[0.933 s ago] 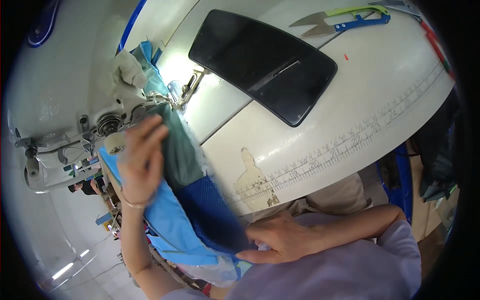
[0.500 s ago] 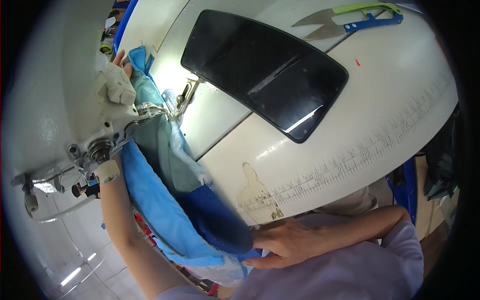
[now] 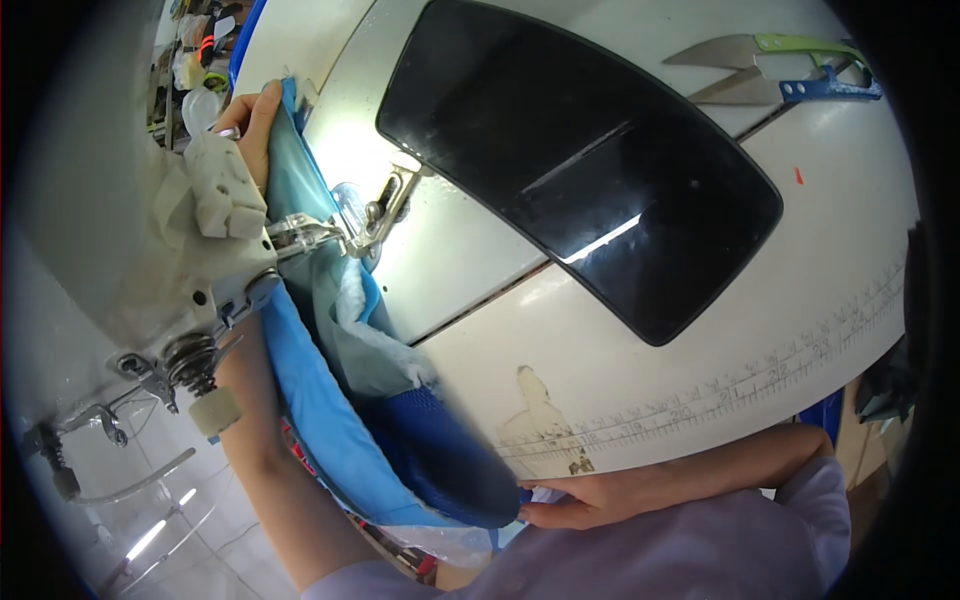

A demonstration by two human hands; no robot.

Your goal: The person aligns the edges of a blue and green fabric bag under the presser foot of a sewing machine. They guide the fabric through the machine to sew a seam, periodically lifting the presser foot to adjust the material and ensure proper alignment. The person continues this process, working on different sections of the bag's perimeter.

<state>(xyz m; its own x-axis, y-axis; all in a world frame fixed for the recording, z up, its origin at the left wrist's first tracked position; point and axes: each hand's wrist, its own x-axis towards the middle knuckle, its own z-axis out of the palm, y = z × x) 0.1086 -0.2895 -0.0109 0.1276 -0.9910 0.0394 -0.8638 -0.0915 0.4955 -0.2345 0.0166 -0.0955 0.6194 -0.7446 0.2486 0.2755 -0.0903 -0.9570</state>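
Observation:
A long piece of light blue fabric (image 3: 318,400) with a grey-green lining, white fluffy padding (image 3: 352,300) and dark blue mesh (image 3: 425,445) runs under the presser foot (image 3: 345,238) of a sewing machine (image 3: 215,240). Beyond the needle area, my left hand (image 3: 255,122) is closed on the fabric's far end; the machine head hides part of that hand and its wrist. At the table's front edge, my right hand (image 3: 575,502) grips the near end by the mesh, its fingertips partly hidden under the cloth.
A black glossy slab (image 3: 580,160) like a phone or tablet lies on the white table (image 3: 640,400), right of the needle. Thread snips (image 3: 770,70) with green and blue handles lie behind it. A printed ruler scale (image 3: 720,385) curves along the front edge.
My view has shifted, so the slab and snips appear farther right. My left hand shows more fully at the fabric's far end. My right hand keeps its place at the near end.

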